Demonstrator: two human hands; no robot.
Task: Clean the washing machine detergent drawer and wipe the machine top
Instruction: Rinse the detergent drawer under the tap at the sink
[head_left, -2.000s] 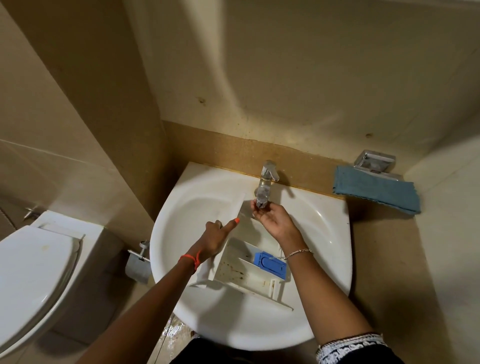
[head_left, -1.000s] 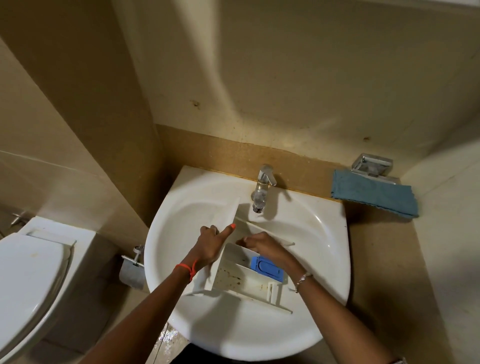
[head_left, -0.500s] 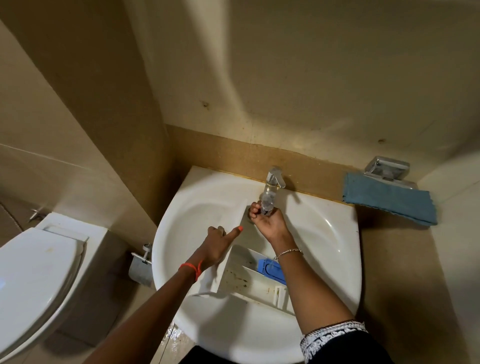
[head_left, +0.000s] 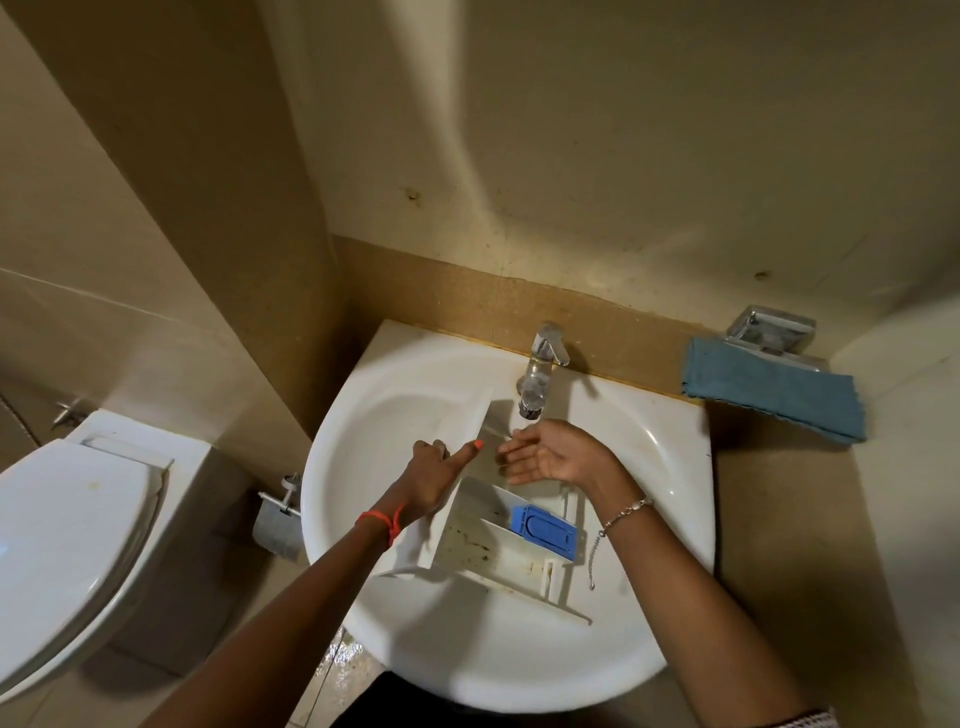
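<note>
Left hand (head_left: 428, 475), fingers curled, gripped the detergent drawer (head_left: 498, 551) in the sink (head_left: 353, 415); right hand (head_left: 553, 457), fingers together, cupped open beneath the tap (head_left: 537, 379)

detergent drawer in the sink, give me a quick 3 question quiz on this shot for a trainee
1. Multiple choice: which hand holds the detergent drawer? A) left hand B) right hand C) neither
2. True or false: the blue cloth lies inside the sink.
3. Fill in: the right hand is open, palm up, just below the ___.

Key
1. A
2. False: it lies on the counter beside the sink.
3. tap
</note>
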